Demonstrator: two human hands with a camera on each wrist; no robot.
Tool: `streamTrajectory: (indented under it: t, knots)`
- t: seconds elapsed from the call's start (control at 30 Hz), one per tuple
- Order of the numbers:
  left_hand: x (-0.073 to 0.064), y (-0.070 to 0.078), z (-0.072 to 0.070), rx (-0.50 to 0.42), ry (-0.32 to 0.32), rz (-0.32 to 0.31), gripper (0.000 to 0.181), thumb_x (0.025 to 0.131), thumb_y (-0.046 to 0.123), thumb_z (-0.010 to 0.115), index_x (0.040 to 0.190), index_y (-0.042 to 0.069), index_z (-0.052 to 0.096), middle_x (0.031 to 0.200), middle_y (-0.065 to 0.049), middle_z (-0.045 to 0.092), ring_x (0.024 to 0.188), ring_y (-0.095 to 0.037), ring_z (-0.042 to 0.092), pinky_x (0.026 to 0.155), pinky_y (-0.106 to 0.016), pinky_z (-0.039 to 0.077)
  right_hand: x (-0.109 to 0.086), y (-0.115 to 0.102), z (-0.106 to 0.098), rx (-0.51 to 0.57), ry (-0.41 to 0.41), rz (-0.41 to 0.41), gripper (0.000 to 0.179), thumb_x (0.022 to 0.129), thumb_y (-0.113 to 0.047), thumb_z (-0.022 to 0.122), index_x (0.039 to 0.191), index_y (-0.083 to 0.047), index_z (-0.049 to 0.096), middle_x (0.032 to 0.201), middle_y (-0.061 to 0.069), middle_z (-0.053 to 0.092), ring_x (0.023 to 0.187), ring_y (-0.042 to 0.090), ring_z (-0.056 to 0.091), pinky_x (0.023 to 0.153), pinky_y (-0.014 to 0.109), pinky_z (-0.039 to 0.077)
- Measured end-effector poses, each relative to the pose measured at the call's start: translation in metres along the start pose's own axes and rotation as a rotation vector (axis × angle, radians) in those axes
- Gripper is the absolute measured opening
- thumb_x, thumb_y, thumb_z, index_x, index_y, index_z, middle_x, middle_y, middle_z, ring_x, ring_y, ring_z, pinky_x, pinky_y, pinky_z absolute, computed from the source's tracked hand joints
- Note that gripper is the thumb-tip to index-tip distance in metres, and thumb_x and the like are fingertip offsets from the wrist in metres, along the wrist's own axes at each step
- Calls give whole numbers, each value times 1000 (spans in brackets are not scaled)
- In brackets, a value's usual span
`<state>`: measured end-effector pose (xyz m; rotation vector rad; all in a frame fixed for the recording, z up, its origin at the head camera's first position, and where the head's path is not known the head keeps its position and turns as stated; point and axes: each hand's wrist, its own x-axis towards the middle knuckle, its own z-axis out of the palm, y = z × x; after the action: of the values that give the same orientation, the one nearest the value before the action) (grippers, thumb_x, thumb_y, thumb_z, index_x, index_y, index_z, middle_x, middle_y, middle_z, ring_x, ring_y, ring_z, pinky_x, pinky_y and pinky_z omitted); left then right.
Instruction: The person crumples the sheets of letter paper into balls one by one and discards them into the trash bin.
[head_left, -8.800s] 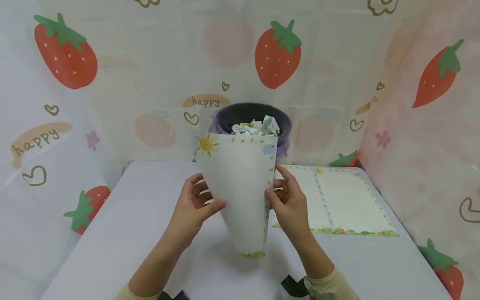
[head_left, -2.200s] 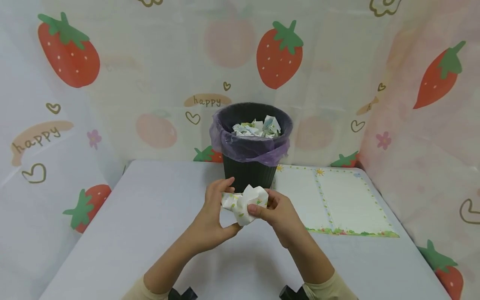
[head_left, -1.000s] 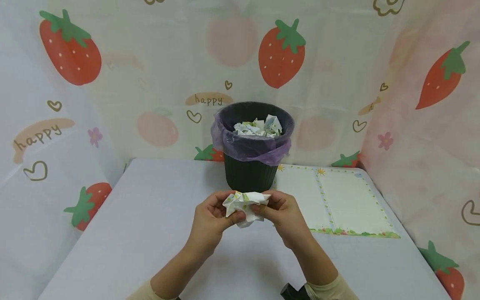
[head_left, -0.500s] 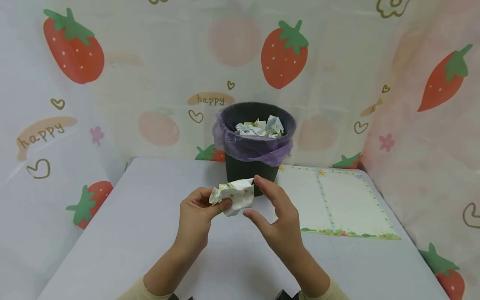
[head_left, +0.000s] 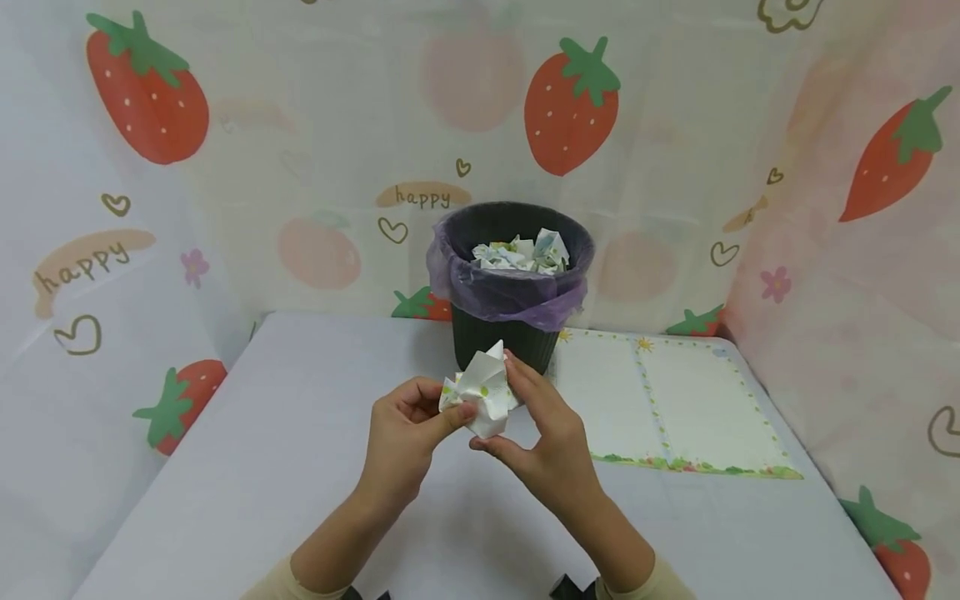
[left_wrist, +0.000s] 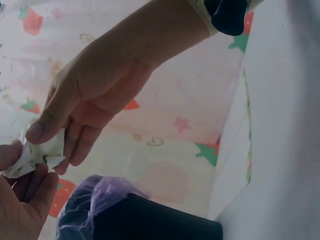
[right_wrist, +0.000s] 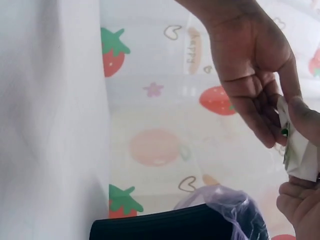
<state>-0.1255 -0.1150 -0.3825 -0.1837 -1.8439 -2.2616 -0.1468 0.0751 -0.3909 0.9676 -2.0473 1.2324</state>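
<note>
Crumpled white paper point(head_left: 486, 398) with green dots is held before the bin point(head_left: 480, 332), above the worktop point(head_left: 285, 442), pinched by the left grip point(head_left: 401, 433) and lightly clasped by the right grip point(head_left: 549, 435). Probably light, soft and easily creased, it is best squeezed around its middle.

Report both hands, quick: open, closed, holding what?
Left hand: closed, pinching the crumpled paper.
Right hand: closed on the opposite side of that same crumpled paper.
</note>
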Motion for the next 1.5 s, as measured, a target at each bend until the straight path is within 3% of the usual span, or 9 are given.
streamTrajectory:
  t: [0.33, 0.57, 0.67, 0.8, 1.03, 1.2, 1.33, 1.4, 1.5]
  knots:
    - [-8, 12, -3, -74, -196, 117, 22, 79, 1, 86, 97, -3, 73, 94, -4, 75, 84, -18, 71, 78, -31, 62, 1, -7, -3, 370, -21, -26, 61, 75, 8, 86, 130, -3, 63, 124, 15, 66, 112, 23, 65, 89, 29, 59]
    - [-5, 14, -8, 14, -297, 206, 16, 89, 6, 79, 100, -2, 72, 119, -15, 64, 111, -25, 65, 92, -30, 59, -1, -3, -7, 396, 9, 49, 38, 76, 13, 83, 110, 1, 71, 106, 13, 74, 102, 17, 70, 89, 32, 61]
    - [-3, 16, -8, 23, -329, 180, 13, 92, 6, 76, 98, -3, 69, 134, -20, 59, 126, -28, 60, 99, -31, 56, 0, -4, -9, 401, -2, 108, 35, 76, 10, 84, 108, 1, 74, 106, 11, 76, 101, 17, 72, 88, 33, 61]
    - [-2, 17, -8, -11, -382, 82, 16, 94, 6, 74, 97, -4, 62, 146, -20, 56, 133, -28, 58, 98, -34, 57, 0, -4, -10, 432, -36, 172, 26, 78, 11, 82, 102, 3, 76, 100, 7, 77, 94, 14, 73, 80, 32, 63]
    - [3, 10, -13, -43, -462, 58, 16, 95, 8, 72, 100, 1, 59, 143, -15, 60, 130, -24, 61, 96, -31, 57, 0, -2, -13, 405, -53, 135, 19, 82, 17, 72, 95, 4, 78, 88, 11, 78, 73, 8, 67, 60, 26, 59]
    - [6, 3, -15, -44, -415, 71, 15, 93, 8, 75, 103, 8, 64, 124, -6, 66, 111, -17, 67, 91, -27, 58, 1, 1, -11, 360, -81, 159, 22, 85, 15, 70, 101, 2, 78, 92, 13, 78, 75, 11, 69, 62, 29, 60]
    - [7, -1, -12, -36, -315, 94, 19, 91, 4, 75, 108, 0, 66, 111, -4, 67, 98, -15, 67, 88, -26, 59, 3, 3, -10, 192, -80, 175, 23, 85, -1, 81, 105, -11, 79, 100, -1, 78, 89, 12, 71, 75, 27, 60]
    - [8, -2, -11, -15, -245, 88, 23, 92, 3, 74, 111, -5, 65, 107, -4, 68, 94, -16, 67, 88, -26, 59, 4, 4, -9, 80, -43, 106, 35, 84, -14, 86, 116, -12, 74, 112, -2, 75, 102, 13, 70, 88, 23, 57]
    - [9, -3, -9, -7, -108, 69, 24, 92, 1, 73, 110, -10, 63, 101, -5, 69, 91, -17, 68, 89, -28, 60, 7, 4, -9, -54, 70, -142, 52, 85, -24, 85, 128, -2, 65, 125, 8, 69, 116, 22, 66, 104, 25, 51]
